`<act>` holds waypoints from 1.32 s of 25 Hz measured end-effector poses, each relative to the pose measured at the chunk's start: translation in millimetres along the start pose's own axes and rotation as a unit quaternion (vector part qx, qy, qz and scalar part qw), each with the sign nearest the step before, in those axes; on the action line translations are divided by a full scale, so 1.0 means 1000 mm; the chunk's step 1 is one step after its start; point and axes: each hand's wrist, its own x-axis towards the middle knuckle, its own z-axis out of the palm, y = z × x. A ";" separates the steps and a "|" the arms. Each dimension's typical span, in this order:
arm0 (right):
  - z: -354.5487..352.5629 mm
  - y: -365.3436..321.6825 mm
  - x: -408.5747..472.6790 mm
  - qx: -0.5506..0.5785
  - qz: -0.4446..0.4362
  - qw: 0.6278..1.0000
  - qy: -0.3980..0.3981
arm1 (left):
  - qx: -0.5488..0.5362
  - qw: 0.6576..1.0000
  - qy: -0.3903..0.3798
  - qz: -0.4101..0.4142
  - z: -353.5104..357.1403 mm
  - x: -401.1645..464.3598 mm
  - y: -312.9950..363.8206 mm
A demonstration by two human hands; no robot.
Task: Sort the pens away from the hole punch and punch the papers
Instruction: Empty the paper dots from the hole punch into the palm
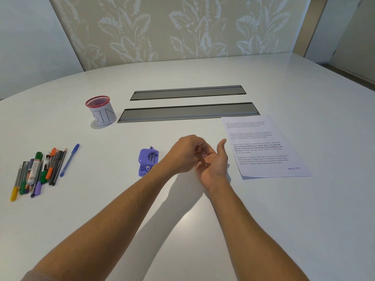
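A small purple hole punch [147, 161] lies on the white table [182, 220] at the centre. Just right of it my two hands meet above the table. My right hand [216, 166] is turned palm up with its thumb raised and fingers relaxed. My left hand [182, 154] hangs over that palm with its fingers curled down onto it; nothing shows between them. A bunch of several pens and markers [38, 171] lies far left, with a blue pen [70, 160] beside it. Printed paper [261, 147] lies flat to the right.
A red mesh cup [101, 110] wrapped in paper marked "BIN" stands at the back left. Two long grey cable slots [188, 112] [187, 92] run across the table behind the hands. A patterned wall stands beyond the far edge.
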 end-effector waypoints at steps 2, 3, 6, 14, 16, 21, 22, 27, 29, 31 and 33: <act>0.000 -0.001 -0.001 0.006 0.001 1.000 -0.002 | -0.001 1.000 0.006 0.004 0.000 0.001 0.000; 0.001 -0.001 -0.001 0.008 0.003 1.000 -0.002 | -0.003 1.000 0.010 0.006 -0.001 0.001 -0.001; 0.003 -0.002 -0.003 0.023 0.012 1.000 0.000 | 0.003 1.000 0.021 0.005 -0.004 -0.001 -0.005; 0.004 -0.001 -0.002 0.084 0.023 0.996 -0.017 | 0.049 0.993 0.082 -0.069 -0.012 -0.008 -0.045; 0.004 -0.001 -0.001 0.098 0.024 0.995 -0.026 | 0.083 0.985 0.093 -0.116 -0.013 -0.009 -0.063; 0.004 -0.001 -0.001 0.103 0.025 0.994 -0.029 | 0.148 0.978 0.036 -0.141 -0.004 -0.010 -0.081; 0.004 -0.001 -0.001 0.103 0.023 0.994 -0.028 | 0.156 0.979 0.027 -0.132 0.000 -0.008 -0.080; 0.002 -0.004 0.002 0.101 0.016 0.994 -0.025 | 0.169 0.980 0.013 -0.106 0.011 0.004 -0.079; 0.001 -0.004 0.003 0.098 0.016 0.995 -0.025 | 0.173 0.978 0.001 -0.113 0.012 0.009 -0.080; 0.001 -0.003 0.004 0.094 0.015 0.995 -0.024 | 0.185 0.975 -0.010 -0.126 0.013 0.012 -0.078; 0.001 -0.002 0.004 0.092 0.015 0.995 -0.024 | 0.194 0.971 -0.011 -0.140 0.014 0.013 -0.075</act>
